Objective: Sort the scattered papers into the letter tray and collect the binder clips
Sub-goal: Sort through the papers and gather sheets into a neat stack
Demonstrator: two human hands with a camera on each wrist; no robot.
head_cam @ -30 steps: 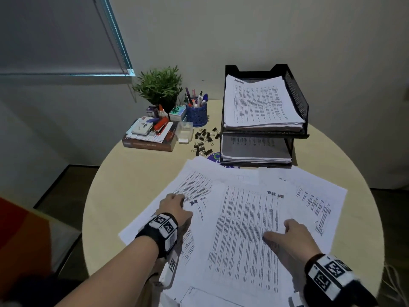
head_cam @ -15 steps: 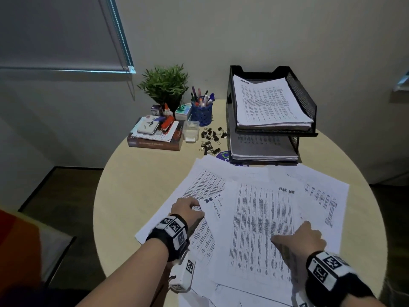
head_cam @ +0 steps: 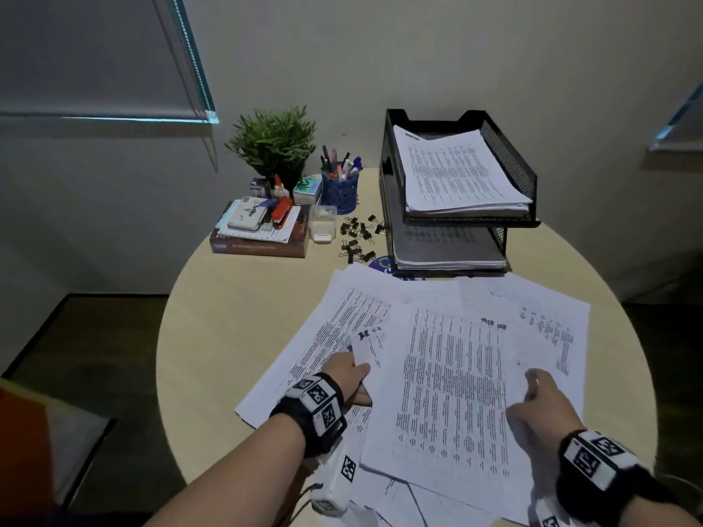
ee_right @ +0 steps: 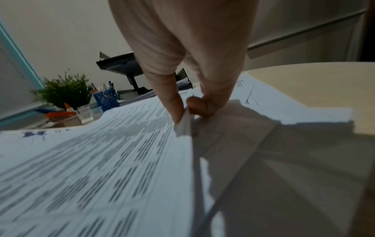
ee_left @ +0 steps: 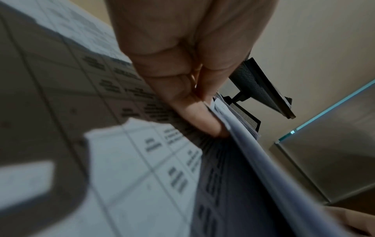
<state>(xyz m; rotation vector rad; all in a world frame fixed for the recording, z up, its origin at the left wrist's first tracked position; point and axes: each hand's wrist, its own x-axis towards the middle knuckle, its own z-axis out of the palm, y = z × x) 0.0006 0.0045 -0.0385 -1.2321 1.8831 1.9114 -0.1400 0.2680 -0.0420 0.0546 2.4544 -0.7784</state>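
Printed papers (head_cam: 452, 386) lie overlapped across the near half of the round table (head_cam: 228, 317). My left hand (head_cam: 352, 376) pinches the left edge of the top sheets; in the left wrist view its fingertips (ee_left: 211, 121) close on the lifted paper edge (ee_left: 243, 144). My right hand (head_cam: 536, 389) pinches the right edge of the top sheet between thumb and forefinger (ee_right: 187, 110), curling the sheet (ee_right: 101, 160) upward. The black two-tier letter tray (head_cam: 509, 161) stands at the back with paper stacks on both tiers. Several black binder clips (head_cam: 357, 237) lie scattered to its left.
At the back left stand a potted plant (head_cam: 274, 142), a blue pen cup (head_cam: 339, 190), a small clear box (head_cam: 323, 224) and a book stack (head_cam: 258, 237) topped with stationery. A blue disc (head_cam: 380, 263) peeks out under the papers beside the tray.
My right hand went from lying flat on the top sheet to pinching its right edge. My left hand slid right and took hold of the sheets' left edge.
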